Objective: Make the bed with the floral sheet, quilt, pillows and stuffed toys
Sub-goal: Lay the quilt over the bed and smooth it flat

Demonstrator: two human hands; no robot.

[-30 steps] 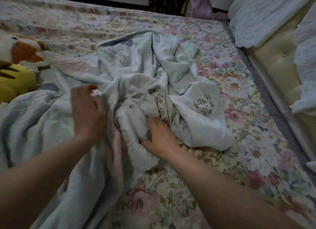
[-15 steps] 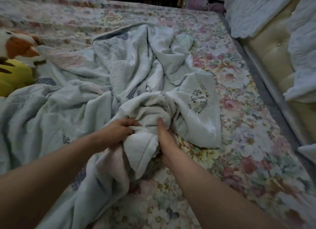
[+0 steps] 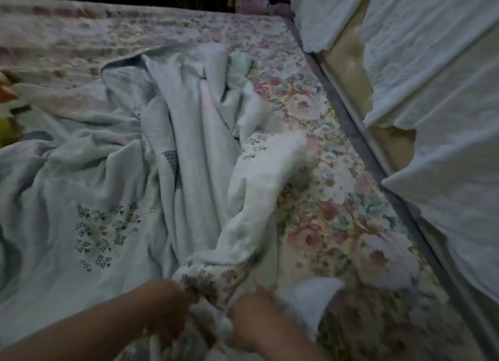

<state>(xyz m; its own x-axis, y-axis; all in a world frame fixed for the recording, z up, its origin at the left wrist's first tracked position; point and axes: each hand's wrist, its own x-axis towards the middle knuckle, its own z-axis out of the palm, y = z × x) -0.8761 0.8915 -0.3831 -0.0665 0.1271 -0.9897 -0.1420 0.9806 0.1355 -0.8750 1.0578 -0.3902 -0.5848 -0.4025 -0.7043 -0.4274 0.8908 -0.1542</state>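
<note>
**A:** What lies in front of the person?

**B:** A floral sheet (image 3: pixel 337 212) covers the mattress in pink and cream blooms. It is flat and uncovered along the far side and the right. A pale green quilt (image 3: pixel 108 198) lies on it from the left edge to the middle, crumpled into ridges. One long twisted fold runs from the far middle down to the near edge.

**A:** And the rest of the bedding?

**B:** White pillows (image 3: pixel 432 90) are on the right, off the sheet, against a padded beige headboard (image 3: pixel 348 72). The toys (image 3: pixel 6 93) show at the far left edge, one orange and white, one yellow. They are mostly cut off, and I can't tell whether they touch the quilt or lie on it.

**A:** Where are the hands?

**B:** They are low, near and close together. The left hand (image 3: pixel 164 306) is clenched round the bunched end of the twisted fold, where a flowered trim shows. The right hand (image 3: pixel 251 323), just beside it, looks curled round the same bunch, and a white flap sticks out to its right. Blur softens both hands, so the fingers are hard to make out.

**A:** What's the step, would you say?

**B:** I'd judge they are finding a quilt edge to spread it. To do that well, slide the hands apart along the hem until each reaches a corner. Lift so the twist falls open, then shake the quilt toward the far side. Pulling with the hands together would only drag the lump. The toys may snag the left edge, so I'd move them first.
</note>
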